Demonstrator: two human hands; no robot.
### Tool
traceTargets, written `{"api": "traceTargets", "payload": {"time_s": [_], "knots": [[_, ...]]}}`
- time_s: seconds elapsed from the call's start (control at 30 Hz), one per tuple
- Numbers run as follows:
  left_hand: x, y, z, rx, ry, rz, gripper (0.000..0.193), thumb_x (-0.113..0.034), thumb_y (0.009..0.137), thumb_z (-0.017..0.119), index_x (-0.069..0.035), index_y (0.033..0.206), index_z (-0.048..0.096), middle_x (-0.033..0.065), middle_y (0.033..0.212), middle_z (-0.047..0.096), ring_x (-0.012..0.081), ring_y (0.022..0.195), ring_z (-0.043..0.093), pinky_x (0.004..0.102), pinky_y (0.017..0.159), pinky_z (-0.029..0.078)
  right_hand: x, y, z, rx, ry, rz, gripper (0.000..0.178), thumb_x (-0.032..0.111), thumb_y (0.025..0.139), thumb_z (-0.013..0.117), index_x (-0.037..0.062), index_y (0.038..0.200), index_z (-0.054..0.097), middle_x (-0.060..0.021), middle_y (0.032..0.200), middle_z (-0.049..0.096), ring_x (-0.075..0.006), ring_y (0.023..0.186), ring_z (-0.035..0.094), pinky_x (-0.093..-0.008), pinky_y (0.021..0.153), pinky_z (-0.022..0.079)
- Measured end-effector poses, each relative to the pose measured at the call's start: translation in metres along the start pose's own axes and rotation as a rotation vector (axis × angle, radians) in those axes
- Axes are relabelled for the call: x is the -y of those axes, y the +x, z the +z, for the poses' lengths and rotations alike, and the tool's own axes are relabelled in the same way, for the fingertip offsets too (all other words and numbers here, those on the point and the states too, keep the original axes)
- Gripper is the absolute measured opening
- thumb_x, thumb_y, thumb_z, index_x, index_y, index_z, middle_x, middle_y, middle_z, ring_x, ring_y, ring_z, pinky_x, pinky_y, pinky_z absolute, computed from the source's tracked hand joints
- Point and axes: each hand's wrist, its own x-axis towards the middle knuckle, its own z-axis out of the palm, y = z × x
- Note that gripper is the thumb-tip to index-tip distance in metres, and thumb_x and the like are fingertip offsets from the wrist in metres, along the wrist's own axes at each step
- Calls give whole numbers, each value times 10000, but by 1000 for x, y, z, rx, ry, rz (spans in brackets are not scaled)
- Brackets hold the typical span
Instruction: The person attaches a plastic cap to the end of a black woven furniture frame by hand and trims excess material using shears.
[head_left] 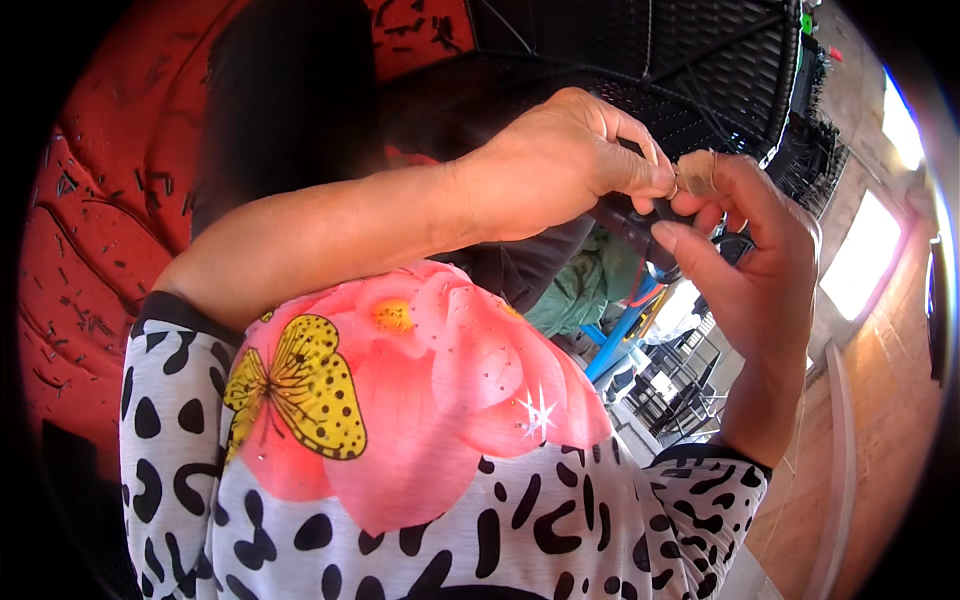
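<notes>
My left hand (560, 165) reaches across from the left, its thumb and forefinger pinched together. Its fingertips meet those of my right hand (765, 235), whose fingers are curled with the thumb a little below them. What lies between the fingertips is small and dark, and too hidden to name. A tan wrap (697, 172) covers a fingertip of my right hand. Just beyond both hands is a black woven wicker piece (720, 75), with struts crossing its panels and a bristly fringe of strip ends (815, 165) along its right side.
Red sheeting (110, 230) strewn with short black scraps spreads out at the left, beside a dark-clothed leg (285, 110). Below the hands lie a green crumpled cloth or bag (585, 285) and a blue bar (618, 340). Dark-framed furniture (675, 385) stands farther off on the right.
</notes>
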Motion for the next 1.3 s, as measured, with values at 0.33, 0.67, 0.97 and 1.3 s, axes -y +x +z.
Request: {"api": "traceTargets", "payload": {"time_s": [0.33, 0.67, 0.97, 1.3], "knots": [[10, 3, -5, 23, -188, 60, 139, -97, 838, 564, 22, 817, 631, 62, 833, 605, 116, 799, 535, 230, 745, 409, -14, -1, 8, 56, 261, 94, 277, -35, 651, 650, 11, 912, 569, 34, 703, 535, -27, 639, 450, -168, 578, 351], [4, 1, 5, 42, -234, 122, 131, -101, 854, 564, 18, 835, 616, 52, 850, 581, 116, 801, 535, 233, 753, 419, -27, 3, 5, 74, 585, 120, 187, -33, 735, 584, -18, 912, 525, 0, 721, 546, -18, 605, 445, -165, 541, 377], [2, -11, -20, -8, -141, 216, 130, -71, 859, 547, 25, 892, 628, 71, 918, 602, 133, 834, 553, 236, 753, 425, -21, 21, 26, 56, 708, 20, 247, -25, 754, 575, -40, 992, 509, -28, 753, 549, -46, 664, 499, -178, 593, 414], [-3, -9, -26, -27, 43, 174, 141, -46, 814, 522, 48, 854, 619, 98, 921, 577, 132, 830, 504, 232, 747, 370, -70, -27, 34, -890, 992, -391, 232, 10, 815, 527, -46, 1036, 481, -103, 847, 564, -120, 709, 511, -217, 617, 413]]}}
